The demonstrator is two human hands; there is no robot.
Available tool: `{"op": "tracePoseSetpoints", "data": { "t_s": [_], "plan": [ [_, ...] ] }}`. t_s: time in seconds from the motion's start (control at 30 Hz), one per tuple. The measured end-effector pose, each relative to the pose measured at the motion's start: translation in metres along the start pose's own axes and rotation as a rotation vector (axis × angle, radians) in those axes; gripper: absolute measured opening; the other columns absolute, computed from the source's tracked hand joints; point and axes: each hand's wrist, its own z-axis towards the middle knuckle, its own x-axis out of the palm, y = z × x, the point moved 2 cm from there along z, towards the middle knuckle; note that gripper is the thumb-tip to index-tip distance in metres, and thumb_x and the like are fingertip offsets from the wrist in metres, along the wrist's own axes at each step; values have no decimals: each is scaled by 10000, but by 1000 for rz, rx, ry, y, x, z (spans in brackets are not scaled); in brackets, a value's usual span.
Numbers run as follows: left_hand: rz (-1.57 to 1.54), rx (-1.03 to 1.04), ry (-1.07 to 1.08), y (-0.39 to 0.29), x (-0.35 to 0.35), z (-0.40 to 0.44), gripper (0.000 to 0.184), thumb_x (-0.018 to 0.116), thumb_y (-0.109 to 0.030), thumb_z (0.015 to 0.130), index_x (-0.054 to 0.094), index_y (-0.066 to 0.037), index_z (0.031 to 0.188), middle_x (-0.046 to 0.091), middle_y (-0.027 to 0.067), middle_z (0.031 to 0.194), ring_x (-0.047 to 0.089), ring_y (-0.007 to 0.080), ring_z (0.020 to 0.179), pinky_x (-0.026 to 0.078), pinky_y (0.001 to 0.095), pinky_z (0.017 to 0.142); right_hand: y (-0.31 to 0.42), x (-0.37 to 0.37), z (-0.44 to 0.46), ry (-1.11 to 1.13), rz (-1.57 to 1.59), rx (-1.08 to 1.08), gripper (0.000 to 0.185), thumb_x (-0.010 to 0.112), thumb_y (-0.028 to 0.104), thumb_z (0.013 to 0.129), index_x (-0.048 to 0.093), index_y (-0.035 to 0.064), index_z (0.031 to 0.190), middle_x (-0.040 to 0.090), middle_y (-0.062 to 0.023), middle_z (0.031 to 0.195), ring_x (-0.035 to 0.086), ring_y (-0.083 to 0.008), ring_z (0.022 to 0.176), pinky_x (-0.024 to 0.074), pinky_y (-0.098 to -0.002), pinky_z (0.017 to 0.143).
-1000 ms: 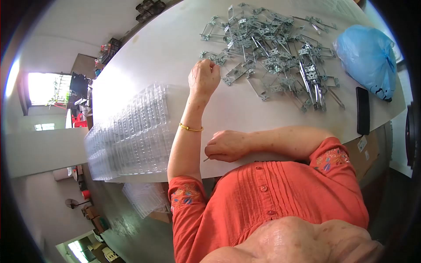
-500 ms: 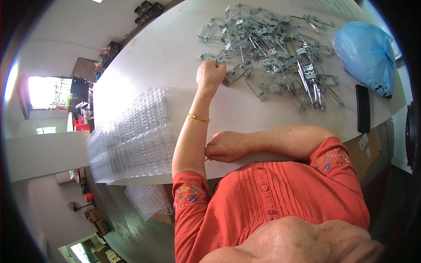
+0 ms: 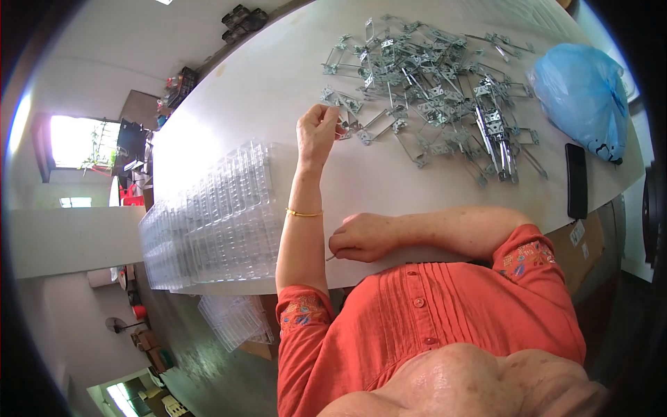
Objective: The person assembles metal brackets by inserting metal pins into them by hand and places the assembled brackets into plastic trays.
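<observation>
My left hand (image 3: 317, 135), with a gold bracelet on its wrist, is at the left edge of a pile of metal bracket assemblies (image 3: 434, 90). Its fingers are pinched on a small metal bracket (image 3: 345, 132), partly hidden by the fingertips. My right hand (image 3: 361, 238) rests closed near the table's front edge, its fingers wrapped round a thin metal rod. Only a short tip of that rod (image 3: 331, 258) shows; the rest is inside the fist.
Stacked clear plastic trays (image 3: 215, 215) lie on the white table (image 3: 375, 181) at the left. A blue plastic bag (image 3: 580, 97) and a black phone (image 3: 576, 181) are at the right. More clear trays (image 3: 236, 320) and a cardboard box (image 3: 577, 250) are below table level.
My left hand first moved right towards the brackets, then back left, and its fingers now pinch a bracket. My right hand has stayed closed in nearly the same place. The view has shifted slightly.
</observation>
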Motion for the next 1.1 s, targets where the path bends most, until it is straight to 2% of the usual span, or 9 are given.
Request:
{"op": "tracePoseSetpoints", "data": {
  "t_s": [0.07,0.17,0.27,0.37,0.5,0.73,0.83,1.03,1.1],
  "plan": [
    [-311,-27,78,10,-6,-7,215,605,-214,1037,675,-17,988,712,98,824,703,185,672,592,303,633,0,-3,1,25,45,52,102,642,186,974,617,87,980,646,-122,843,624,-366,787,495,-463,738],
    [-557,-74,144,21,-10,-18,196,586,-216,1069,621,-24,1090,714,126,867,729,220,709,627,338,651,4,-8,2,-2,180,122,82,668,153,963,632,90,1001,652,-126,829,632,-325,746,500,-427,693],
    [-626,-125,164,24,-11,-29,179,586,-192,1068,598,-19,1116,710,130,872,727,235,718,627,356,670,12,-15,2,-33,243,165,97,691,124,957,636,84,1026,655,-128,797,634,-285,679,500,-389,631],
    [-708,-42,126,38,-7,-31,180,598,-190,1061,597,-18,1114,705,129,868,722,244,731,616,363,672,13,-18,1,-9,236,223,115,690,126,960,638,74,1048,665,-139,793,644,-289,669,508,-395,625],
    [-641,-107,152,41,-11,-33,145,597,-160,1058,610,-20,1095,653,98,814,659,218,656,563,339,616,19,-19,5,17,250,255,129,684,124,961,629,70,1065,672,-142,801,655,-283,676,518,-404,637],
    [-759,-254,74,45,-16,-42,389,454,-344,1115,625,5,1105,631,67,794,547,125,573,408,253,500,19,-20,7,30,234,280,128,689,110,961,625,56,1059,666,-129,798,615,-232,636,512,-352,612],
    [-808,-300,67,52,-17,-41,409,450,-375,1115,608,2,1136,609,54,781,508,122,549,382,254,479,18,-19,8,8,242,259,103,680,107,978,624,57,1050,653,-97,778,604,-183,642,504,-341,610],
    [-1107,-239,238,62,-15,-35,484,561,-518,1051,561,-41,1131,532,-3,700,439,89,499,296,235,433,7,-12,5,-91,599,423,50,584,102,1062,589,53,1074,616,5,832,574,-82,730,498,-276,670],
    [-1059,-176,232,61,-17,-38,423,592,-445,1047,569,-36,1152,531,1,727,434,95,517,304,229,453,12,-17,7,-108,667,518,60,559,113,1079,564,53,1086,621,5,856,572,-81,735,502,-263,686]
  ]
}}
